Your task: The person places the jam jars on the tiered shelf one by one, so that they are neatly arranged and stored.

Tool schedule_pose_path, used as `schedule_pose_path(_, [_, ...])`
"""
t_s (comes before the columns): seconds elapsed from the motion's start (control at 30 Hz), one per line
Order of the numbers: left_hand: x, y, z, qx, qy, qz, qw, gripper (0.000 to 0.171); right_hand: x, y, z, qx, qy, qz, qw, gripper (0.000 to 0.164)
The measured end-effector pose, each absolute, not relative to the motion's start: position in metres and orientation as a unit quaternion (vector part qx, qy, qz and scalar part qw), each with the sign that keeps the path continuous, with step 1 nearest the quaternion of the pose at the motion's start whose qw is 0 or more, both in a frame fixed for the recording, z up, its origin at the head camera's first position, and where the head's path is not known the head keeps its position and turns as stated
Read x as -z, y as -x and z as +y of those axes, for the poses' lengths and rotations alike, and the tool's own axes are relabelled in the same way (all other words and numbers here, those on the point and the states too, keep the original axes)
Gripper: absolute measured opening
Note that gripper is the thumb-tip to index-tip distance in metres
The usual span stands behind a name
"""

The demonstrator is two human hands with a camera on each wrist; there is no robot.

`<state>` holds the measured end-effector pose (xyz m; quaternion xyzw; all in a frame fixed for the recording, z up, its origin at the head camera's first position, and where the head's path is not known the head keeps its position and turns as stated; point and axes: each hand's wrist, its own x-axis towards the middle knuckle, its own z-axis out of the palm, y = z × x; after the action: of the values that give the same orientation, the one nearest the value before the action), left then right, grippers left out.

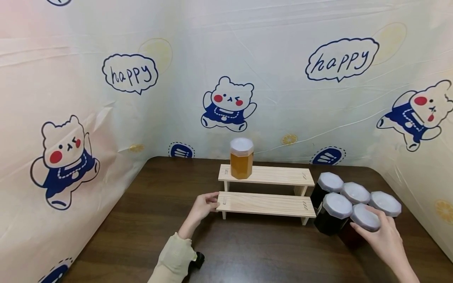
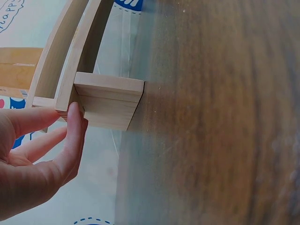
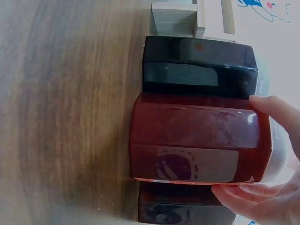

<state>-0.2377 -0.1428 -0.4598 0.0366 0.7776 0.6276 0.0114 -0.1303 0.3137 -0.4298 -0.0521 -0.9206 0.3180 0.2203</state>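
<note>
My left hand [image 1: 201, 207] pinches the left end of the front board of a two-step wooden rack [image 1: 265, 203]. In the left wrist view the thumb and a fingertip [image 2: 73, 112] meet at the board's corner, above the rack's leg. At the right, my right hand [image 1: 385, 237] grips a dark red jar [image 3: 197, 136] near its white octagonal lid [image 1: 366, 218]. The right wrist view has the thumb on one side of that jar and fingers on the other. It stands close between a black jar [image 3: 197, 61] and another dark jar [image 3: 183, 206].
An amber jar [image 1: 242, 167] with a white lid stands on the left of the back board [image 1: 279, 175]. Several lidded jars, including a dark one [image 1: 332, 220], cluster right of the rack on the brown table [image 1: 240, 251]. A printed curtain [image 1: 276, 118] surrounds the table.
</note>
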Motion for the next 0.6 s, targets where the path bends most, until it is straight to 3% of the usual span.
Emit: schedule_pose_path(0.6, [0.449, 0.233, -0.142, -0.631, -0.039, 0.775, 0.017, 0.036, 0.428, 0.134, 0.32, -0.324, 0.102, -0.881, 0.33, 0.058])
